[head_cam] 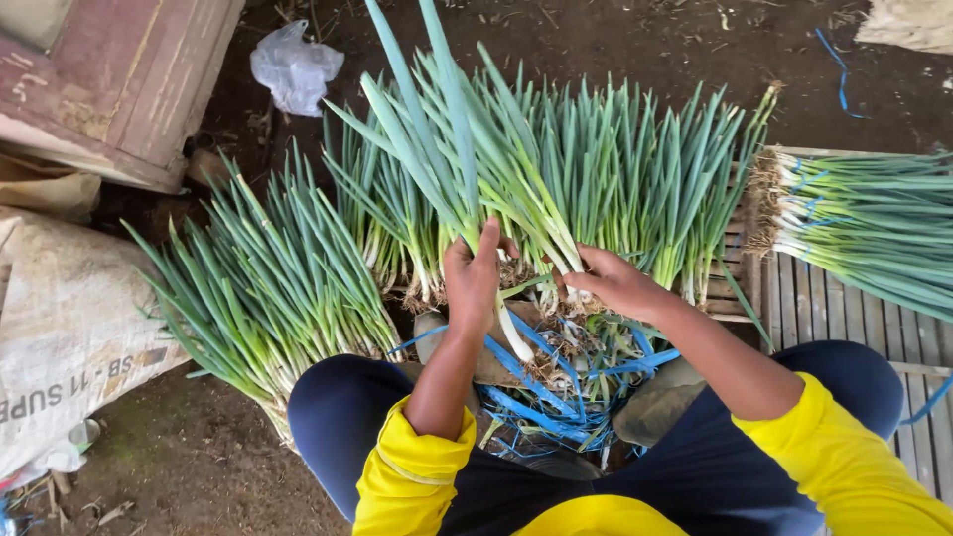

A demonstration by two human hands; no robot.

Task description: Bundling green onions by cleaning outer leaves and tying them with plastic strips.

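At six o'clock the yellow sleeves (417,467) and dark trousers (338,417) run off the bottom edge, so the person's body is cut off. Just above them, between the knees, lies a tangle of blue plastic ties (556,397); what sits beneath it is hard to make out, and the dark boot (655,402) at five o'clock is half buried by it.

Toward the centre, the left hand (472,278) is closed around the pale stalks of a held bunch of green onions (447,149), thumb pointing up; its fingers are hidden behind the stalks, so how tightly they wrap cannot be told. The bunch rises to twelve o'clock, its leaf tips cut off by the top edge. The right hand (615,283), just beside at three o'clock of the left, curls its fingers on the white stalk bases (551,248) of the same bunch, partly closed, palm hidden.

At nine o'clock a separate onion bundle (268,288) leans beside a printed sack (69,347). Behind the hands stands a row of onions (635,179). At three o'clock tied bundles (874,228) lie on a slatted wooden platform (844,318), cut off at the right. At eleven o'clock sits a crumpled plastic bag (295,65).
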